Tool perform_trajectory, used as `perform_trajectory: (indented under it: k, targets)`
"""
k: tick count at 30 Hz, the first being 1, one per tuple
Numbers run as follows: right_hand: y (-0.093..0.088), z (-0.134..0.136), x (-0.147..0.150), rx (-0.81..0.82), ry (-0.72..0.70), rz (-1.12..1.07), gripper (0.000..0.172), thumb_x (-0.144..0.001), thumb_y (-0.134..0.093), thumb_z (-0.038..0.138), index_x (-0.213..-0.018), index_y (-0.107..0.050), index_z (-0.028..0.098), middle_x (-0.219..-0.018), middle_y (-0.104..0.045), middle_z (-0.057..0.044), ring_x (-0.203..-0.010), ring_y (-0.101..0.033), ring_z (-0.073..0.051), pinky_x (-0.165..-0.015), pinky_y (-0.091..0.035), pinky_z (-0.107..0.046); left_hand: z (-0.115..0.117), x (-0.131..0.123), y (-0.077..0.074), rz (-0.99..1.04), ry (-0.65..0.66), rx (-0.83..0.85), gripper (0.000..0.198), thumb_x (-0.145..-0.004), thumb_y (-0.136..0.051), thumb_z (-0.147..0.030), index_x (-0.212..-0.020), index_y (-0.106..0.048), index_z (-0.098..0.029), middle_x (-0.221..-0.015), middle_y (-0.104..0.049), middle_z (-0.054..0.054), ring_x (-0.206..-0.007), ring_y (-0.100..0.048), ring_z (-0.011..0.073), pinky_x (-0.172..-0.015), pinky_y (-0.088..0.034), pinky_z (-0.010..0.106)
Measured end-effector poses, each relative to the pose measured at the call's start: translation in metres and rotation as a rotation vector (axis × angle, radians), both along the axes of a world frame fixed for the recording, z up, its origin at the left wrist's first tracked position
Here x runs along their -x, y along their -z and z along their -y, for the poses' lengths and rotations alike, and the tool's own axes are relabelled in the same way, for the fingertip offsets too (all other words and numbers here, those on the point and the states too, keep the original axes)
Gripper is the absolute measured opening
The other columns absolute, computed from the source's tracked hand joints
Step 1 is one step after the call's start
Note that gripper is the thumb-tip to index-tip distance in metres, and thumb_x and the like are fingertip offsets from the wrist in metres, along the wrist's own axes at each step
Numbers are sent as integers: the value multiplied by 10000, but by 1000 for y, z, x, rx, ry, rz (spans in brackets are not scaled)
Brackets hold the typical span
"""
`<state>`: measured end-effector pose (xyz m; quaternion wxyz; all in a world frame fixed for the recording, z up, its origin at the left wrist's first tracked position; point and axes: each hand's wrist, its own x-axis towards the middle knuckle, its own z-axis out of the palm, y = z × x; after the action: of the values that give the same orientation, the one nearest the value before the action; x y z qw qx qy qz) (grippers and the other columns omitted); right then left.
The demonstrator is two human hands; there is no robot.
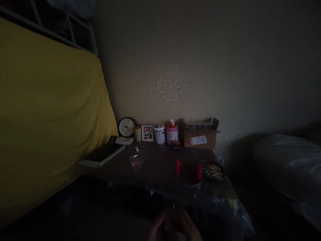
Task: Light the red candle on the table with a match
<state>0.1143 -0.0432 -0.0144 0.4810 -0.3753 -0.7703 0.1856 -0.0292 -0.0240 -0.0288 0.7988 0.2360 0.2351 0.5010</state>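
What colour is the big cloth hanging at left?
Yellow: the cloth shows in the head view, though dimly lit.

Hour numerals on the clock (127, 127); illegible print on the white label (198, 140) of the carton (211, 142) and both canisters (159, 135)

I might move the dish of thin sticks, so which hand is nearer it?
Right. The right hand is in front of the dish, to its left; the left hand is farther left.

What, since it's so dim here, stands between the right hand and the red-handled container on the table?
Nothing visible stands between the right hand and the red-handled container. That gap is very dark, though, so something small could go unseen.
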Motion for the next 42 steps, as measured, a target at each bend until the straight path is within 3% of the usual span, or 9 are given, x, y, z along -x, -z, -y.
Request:
perform_trajectory:
  k: [6,16,23,29,32,37,42]
  targets:
    - [-14,9,-5,89,-51,106,313,-823,-522,183,-1124,-528,267,-1176,-559,-79,-1077,-555,-195,-880,-486,-276,5,-11,-3,104,48,59,144,-739,-639,-309,-778,-660,-172,-793,-633,66,-867,-593,214,-759,-437,297]
    - [-7,11,0,-59,78,212,379,-834,-473,156,-1206,-477,228,-1219,-536,-124,-1103,-543,-234,-891,-498,-359,13,-5,-8,63,136,6,284,-834,-511,-347,-986,-653,-153,-976,-658,80,-967,-579,198,-848,-410,289]
    - [-16,14,2,-133,153,221,396,-789,-473,88,-1158,-492,229,-1142,-564,-93,-1039,-561,-213,-868,-502,-361,13,-6,-8,50,155,4,307,-840,-512,-334,-1037,-636,-134,-1048,-655,93,-1041,-558,204,-872,-404,277]
    - [-15,13,4,-128,243,256,300,-771,-483,94,-1040,-523,222,-972,-592,-66,-897,-583,-207,-772,-512,-348,15,-9,-13,59,181,-31,305,-848,-498,-324,-1069,-619,-152,-1119,-626,94,-1086,-533,216,-886,-399,289]
    - [-17,14,4,-112,217,233,282,-783,-483,98,-1033,-524,222,-997,-580,-66,-919,-572,-197,-791,-497,-331,16,-8,-15,63,172,-42,291,-856,-487,-314,-1060,-621,-154,-1104,-633,86,-1053,-551,200,-866,-410,280]
    - [-25,12,-9,-12,44,167,245,-795,-560,177,-1035,-541,222,-1089,-564,-62,-1013,-534,-191,-867,-453,-314,16,-4,-14,26,139,5,306,-853,-489,-325,-1018,-633,-110,-992,-674,101,-934,-604,189,-813,-441,277]
    - [-19,-2,-28,76,62,45,151,-862,-469,198,-932,-602,214,-936,-614,-41,-901,-579,-166,-782,-461,-276,15,-4,-12,-28,109,129,240,-815,-548,-307,-910,-648,-112,-818,-698,63,-707,-630,145,-624,-463,241]
